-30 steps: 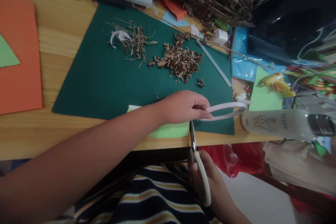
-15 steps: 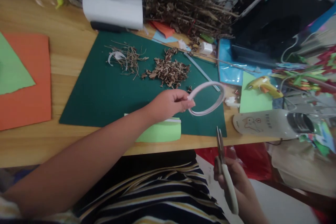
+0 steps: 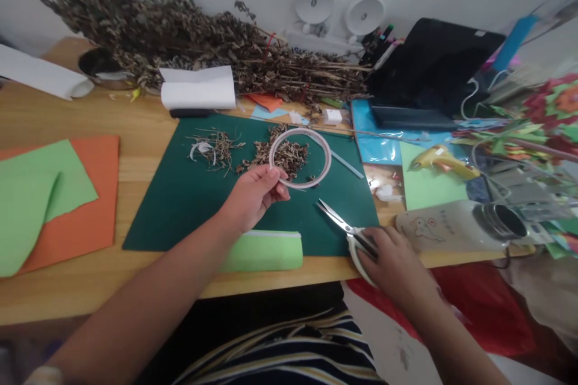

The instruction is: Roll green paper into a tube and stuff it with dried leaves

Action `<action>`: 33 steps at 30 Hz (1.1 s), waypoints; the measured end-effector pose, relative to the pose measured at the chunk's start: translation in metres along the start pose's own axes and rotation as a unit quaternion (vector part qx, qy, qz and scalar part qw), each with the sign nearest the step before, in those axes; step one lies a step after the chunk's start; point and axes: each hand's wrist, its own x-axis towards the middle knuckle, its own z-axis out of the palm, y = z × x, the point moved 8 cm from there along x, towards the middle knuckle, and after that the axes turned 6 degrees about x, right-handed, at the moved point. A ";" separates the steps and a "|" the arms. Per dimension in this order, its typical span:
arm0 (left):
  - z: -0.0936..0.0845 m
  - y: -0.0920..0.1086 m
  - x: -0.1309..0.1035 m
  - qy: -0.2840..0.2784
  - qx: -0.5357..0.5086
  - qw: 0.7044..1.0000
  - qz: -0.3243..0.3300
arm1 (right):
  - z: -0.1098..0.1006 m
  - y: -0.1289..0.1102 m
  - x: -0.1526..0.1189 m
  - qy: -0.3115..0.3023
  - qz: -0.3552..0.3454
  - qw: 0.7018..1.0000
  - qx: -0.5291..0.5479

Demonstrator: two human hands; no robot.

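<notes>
Between its thumb and fingers, my left hand (image 3: 256,195) pinches a thin whitish ring (image 3: 326,159), upright above the green mat (image 3: 167,210). My right hand (image 3: 392,255) is closed on the handles of the white-handled scissors (image 3: 350,231), whose blades point up and left over the mat's right part. Behind the ring is a pile of crumbled dry leaves (image 3: 259,153). Thin dry stems (image 3: 223,147) with white scraps lie left of it. Below my left hand, a folded light green sheet (image 3: 271,252) rests at the mat's front edge.
A pale bottle (image 3: 442,225) lies at the right, below a yellow glue gun (image 3: 445,161). Bundled dry plants (image 3: 203,36), a white paper roll (image 3: 198,93) and a dark tablet (image 3: 433,66) line the back. Orange paper (image 3: 102,192) lies left.
The view has tilted upward. My left hand has turned the ring to face the camera more fully. My right hand has brought the scissors up from beyond the table's front edge to the mat.
</notes>
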 end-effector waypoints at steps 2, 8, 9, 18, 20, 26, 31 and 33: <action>0.000 0.004 -0.001 0.002 0.024 0.999 0.025 | -0.012 -0.006 0.011 0.046 -0.038 0.998 0.001; 0.002 0.007 -0.004 -0.014 0.098 0.992 0.074 | -0.079 -0.074 0.025 0.246 -0.213 0.943 0.072; 0.002 0.007 -0.004 -0.017 0.112 0.991 0.074 | -0.080 -0.093 0.027 0.230 -0.253 0.938 0.049; 0.003 0.022 -0.006 -0.009 0.168 0.981 0.099 | -0.076 -0.154 0.046 0.201 -0.397 0.893 -0.068; 0.004 0.027 -0.007 -0.008 0.207 0.975 0.077 | -0.078 -0.149 0.052 0.193 -0.401 0.893 -0.063; 0.020 0.073 -0.032 -0.005 0.662 0.747 0.059 | -0.061 -0.119 0.082 0.118 -0.373 0.920 -0.008; 0.043 0.041 -0.057 -0.085 0.881 0.465 0.010 | -0.032 -0.081 0.111 0.085 -0.203 0.972 -0.084; 0.041 0.011 -0.061 -0.124 0.900 0.416 -0.033 | -0.027 -0.074 0.112 0.086 -0.184 0.976 -0.077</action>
